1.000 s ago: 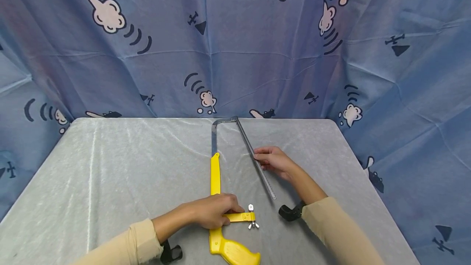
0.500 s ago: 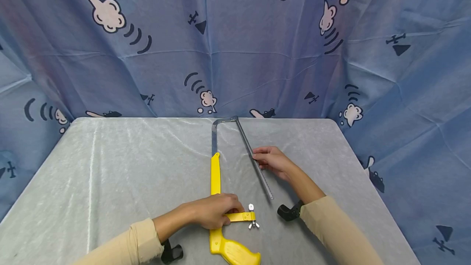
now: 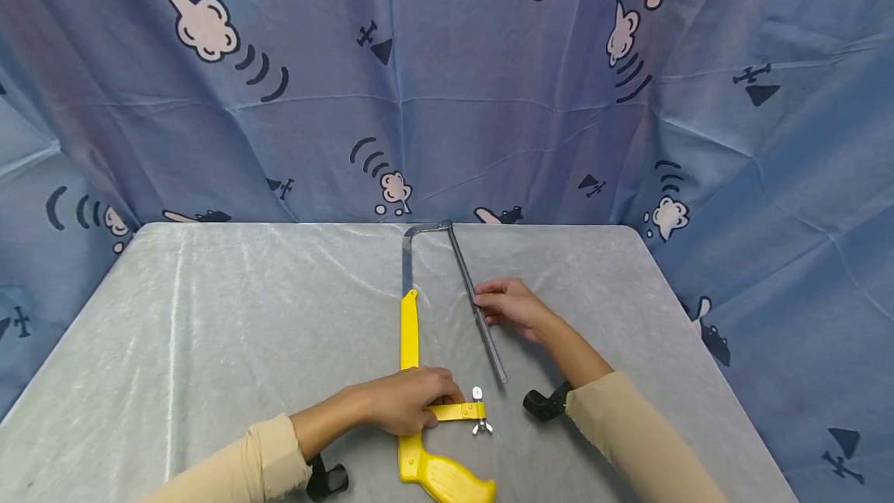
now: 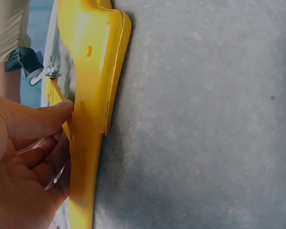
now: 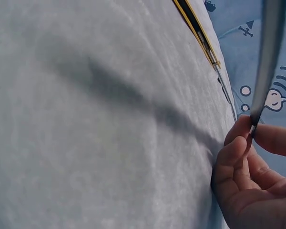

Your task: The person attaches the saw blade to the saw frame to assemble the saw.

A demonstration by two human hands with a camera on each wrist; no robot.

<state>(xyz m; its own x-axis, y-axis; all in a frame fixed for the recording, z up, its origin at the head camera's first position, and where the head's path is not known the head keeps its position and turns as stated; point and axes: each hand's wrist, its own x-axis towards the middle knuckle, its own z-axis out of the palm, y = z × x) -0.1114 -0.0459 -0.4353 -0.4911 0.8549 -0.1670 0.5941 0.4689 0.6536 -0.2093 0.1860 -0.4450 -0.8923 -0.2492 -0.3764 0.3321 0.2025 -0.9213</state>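
A hacksaw frame (image 3: 409, 332) with a yellow body and a curved metal front lies lengthwise on the table, its yellow handle (image 3: 454, 480) toward me. My left hand (image 3: 412, 400) pinches the yellow arm that sticks out rightward; a wing nut (image 3: 482, 427) sits at that arm's end. In the left wrist view the thumb (image 4: 43, 119) presses against the arm. My right hand (image 3: 513, 307) pinches the grey saw blade (image 3: 494, 348) near its middle. At its far end the blade meets the frame's tip; its near end is loose, above and left of the right wrist camera, apart from the wing nut.
A pale grey cloth covers the table (image 3: 279, 317). Behind it hangs a blue patterned curtain (image 3: 314, 84). Black wrist cameras show at both cuffs, the right one (image 3: 548, 404) close to the blade's near end.
My right hand has moved slightly left, swinging the blade's near end leftward toward the wing nut. The left hand and the frame stay in place.
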